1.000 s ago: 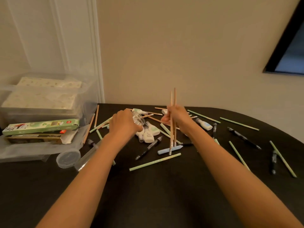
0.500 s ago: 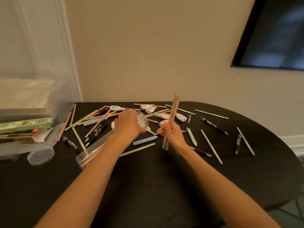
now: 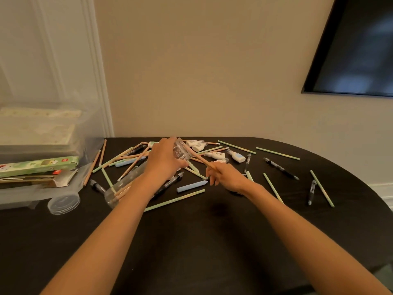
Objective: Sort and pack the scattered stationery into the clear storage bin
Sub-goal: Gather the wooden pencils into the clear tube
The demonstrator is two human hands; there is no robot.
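The clear storage bin (image 3: 49,133) is set at the black table's (image 3: 191,241) left end. Over the table's middle, a clear tube (image 3: 180,153) is gripped by the left hand (image 3: 163,165). Wooden pencils (image 3: 202,160), seemingly entering its mouth, are pinched by the right hand (image 3: 227,176).

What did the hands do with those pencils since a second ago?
The right hand tipped its wooden pencils from upright over to the left. Their ends are now at the mouth of the clear tube. The left hand still grips that tube. Nothing was let go, and everything else on the table stayed put.
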